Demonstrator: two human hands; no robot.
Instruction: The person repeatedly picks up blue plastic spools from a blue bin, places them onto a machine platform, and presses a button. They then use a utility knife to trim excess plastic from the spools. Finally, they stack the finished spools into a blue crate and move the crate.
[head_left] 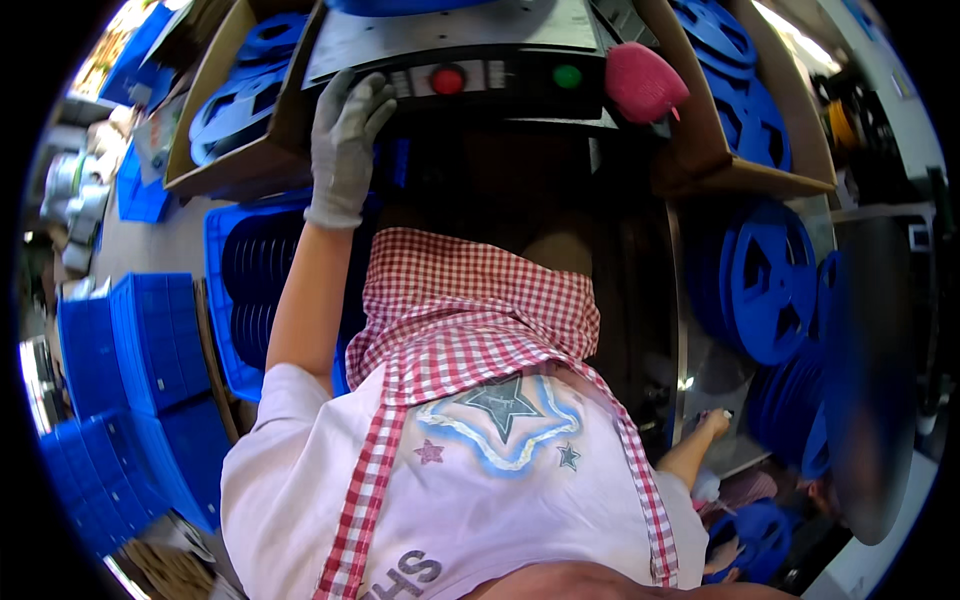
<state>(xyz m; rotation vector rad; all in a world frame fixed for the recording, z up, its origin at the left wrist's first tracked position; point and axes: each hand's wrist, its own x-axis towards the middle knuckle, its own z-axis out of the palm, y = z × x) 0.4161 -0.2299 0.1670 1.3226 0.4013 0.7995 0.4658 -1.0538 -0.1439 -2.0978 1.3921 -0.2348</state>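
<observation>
Our fabric-gloved left hand [345,145] is loosely open, gripping nothing visible, at the left end of the black control panel [525,78], while we cannot tell the grip of our bare right hand [715,423] near spoked blue plastic discs [745,305].

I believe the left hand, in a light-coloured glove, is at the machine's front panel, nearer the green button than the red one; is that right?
Not quite: the head view shows the left hand nearer the red button than the green button. It is gloved and at the front panel, as you say.
</observation>
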